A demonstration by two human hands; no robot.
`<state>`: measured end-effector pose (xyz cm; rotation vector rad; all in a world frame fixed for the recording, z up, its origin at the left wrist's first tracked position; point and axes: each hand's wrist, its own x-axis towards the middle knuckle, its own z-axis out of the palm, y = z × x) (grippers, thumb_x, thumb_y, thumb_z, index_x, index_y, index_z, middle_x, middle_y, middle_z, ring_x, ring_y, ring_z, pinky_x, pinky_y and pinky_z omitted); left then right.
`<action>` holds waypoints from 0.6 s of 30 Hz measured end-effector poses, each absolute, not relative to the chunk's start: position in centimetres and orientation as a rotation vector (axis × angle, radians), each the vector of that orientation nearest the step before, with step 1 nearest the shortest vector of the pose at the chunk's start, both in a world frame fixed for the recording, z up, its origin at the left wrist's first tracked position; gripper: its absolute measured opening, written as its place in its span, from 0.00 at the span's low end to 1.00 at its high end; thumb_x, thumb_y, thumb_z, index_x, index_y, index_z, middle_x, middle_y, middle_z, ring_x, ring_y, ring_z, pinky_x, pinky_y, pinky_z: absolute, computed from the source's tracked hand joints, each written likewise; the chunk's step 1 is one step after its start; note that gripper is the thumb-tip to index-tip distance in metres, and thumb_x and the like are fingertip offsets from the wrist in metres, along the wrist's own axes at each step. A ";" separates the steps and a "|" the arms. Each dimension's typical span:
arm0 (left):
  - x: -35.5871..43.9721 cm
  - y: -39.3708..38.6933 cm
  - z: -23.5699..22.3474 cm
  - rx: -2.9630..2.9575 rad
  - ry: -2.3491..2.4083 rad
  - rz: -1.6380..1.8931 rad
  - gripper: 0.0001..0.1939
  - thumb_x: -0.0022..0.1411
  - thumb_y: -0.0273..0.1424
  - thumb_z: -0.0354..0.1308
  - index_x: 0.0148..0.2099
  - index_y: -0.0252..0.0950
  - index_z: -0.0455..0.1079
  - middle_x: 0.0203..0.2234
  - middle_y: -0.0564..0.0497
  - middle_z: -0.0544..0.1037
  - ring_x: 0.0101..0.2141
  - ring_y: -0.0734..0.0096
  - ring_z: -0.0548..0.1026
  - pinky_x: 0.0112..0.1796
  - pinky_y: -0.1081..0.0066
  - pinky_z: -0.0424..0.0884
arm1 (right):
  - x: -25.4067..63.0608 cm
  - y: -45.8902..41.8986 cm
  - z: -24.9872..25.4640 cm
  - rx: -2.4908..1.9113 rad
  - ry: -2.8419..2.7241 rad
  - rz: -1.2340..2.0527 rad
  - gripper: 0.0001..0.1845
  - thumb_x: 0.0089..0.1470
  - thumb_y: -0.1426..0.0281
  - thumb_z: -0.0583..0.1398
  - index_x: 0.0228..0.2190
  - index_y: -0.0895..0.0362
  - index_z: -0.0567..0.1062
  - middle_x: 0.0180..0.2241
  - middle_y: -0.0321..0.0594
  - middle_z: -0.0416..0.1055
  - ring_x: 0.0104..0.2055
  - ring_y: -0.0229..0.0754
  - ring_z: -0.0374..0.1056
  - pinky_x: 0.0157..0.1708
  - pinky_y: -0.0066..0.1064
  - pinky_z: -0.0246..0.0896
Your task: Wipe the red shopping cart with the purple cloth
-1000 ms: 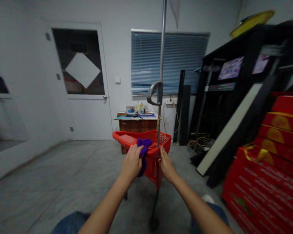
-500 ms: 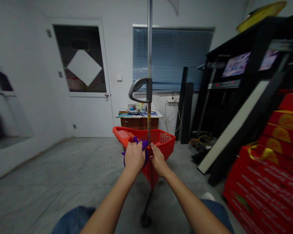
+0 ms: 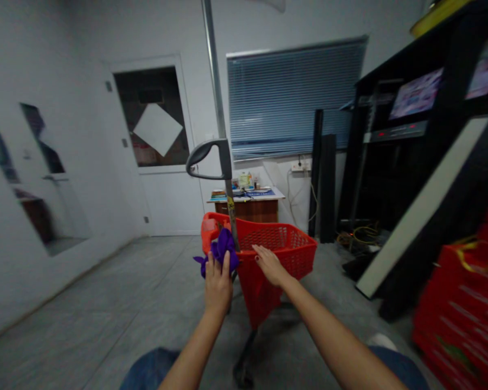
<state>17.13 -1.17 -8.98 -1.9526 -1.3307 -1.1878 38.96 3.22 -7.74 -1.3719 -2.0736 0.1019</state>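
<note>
1. Left hand (image 3: pixel 218 287) raised against a purple cloth (image 3: pixel 222 252), grip hard to judge.
2. Right hand (image 3: pixel 269 265) open, lying flat on the rim of a red basket (image 3: pixel 296 246), apart from the left.
3. Cloth at the basket's left corner, just beside a metal pole (image 3: pixel 214 81).

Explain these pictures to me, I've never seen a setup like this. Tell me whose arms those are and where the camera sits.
There is no machine here. The pictures come from one camera worn on a person's head, looking forward and down, so the arms are that person's own. The left hand is pressed against a crumpled purple cloth; whether it grips the cloth is hard to tell. The right hand lies on a red mesh basket, which is mounted on a metal pole with a grey handle. The basket stands on a grey floor, and a wooden desk is behind it.
</note>
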 end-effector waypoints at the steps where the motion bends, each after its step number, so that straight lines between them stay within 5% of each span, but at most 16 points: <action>1: 17.1 -0.6 -9.9 -1.960 -1.311 -1.159 0.31 0.64 0.19 0.47 0.68 0.35 0.58 0.65 0.34 0.63 0.69 0.47 0.48 0.62 0.42 0.58 | 38.7 3.5 -7.9 -1.349 -2.076 0.095 0.32 0.69 0.52 0.37 0.66 0.51 0.58 0.66 0.42 0.59 0.69 0.45 0.52 0.66 0.48 0.48; 6: 17.0 1.6 -11.0 -2.081 -1.158 -0.933 0.24 0.64 0.18 0.45 0.57 0.36 0.72 0.61 0.39 0.69 0.67 0.52 0.56 0.61 0.49 0.63 | 36.3 4.5 -7.8 -1.315 -2.086 0.080 0.32 0.70 0.56 0.36 0.65 0.52 0.60 0.64 0.43 0.62 0.65 0.43 0.58 0.64 0.45 0.52; 12: 15.8 2.3 -7.3 -2.034 -1.271 -0.846 0.25 0.66 0.21 0.44 0.61 0.38 0.69 0.68 0.43 0.56 0.67 0.54 0.55 0.63 0.47 0.59 | 36.2 5.7 -7.8 -1.311 -2.140 0.057 0.30 0.70 0.57 0.39 0.64 0.53 0.61 0.63 0.42 0.64 0.64 0.43 0.60 0.63 0.42 0.55; 18: 17.7 4.8 -6.8 -2.065 -1.292 -0.860 0.25 0.65 0.20 0.45 0.61 0.35 0.68 0.66 0.39 0.61 0.67 0.54 0.57 0.63 0.47 0.58 | 38.6 6.2 -9.0 -1.389 -2.130 0.027 0.29 0.69 0.57 0.41 0.64 0.55 0.62 0.62 0.47 0.65 0.64 0.46 0.60 0.64 0.47 0.52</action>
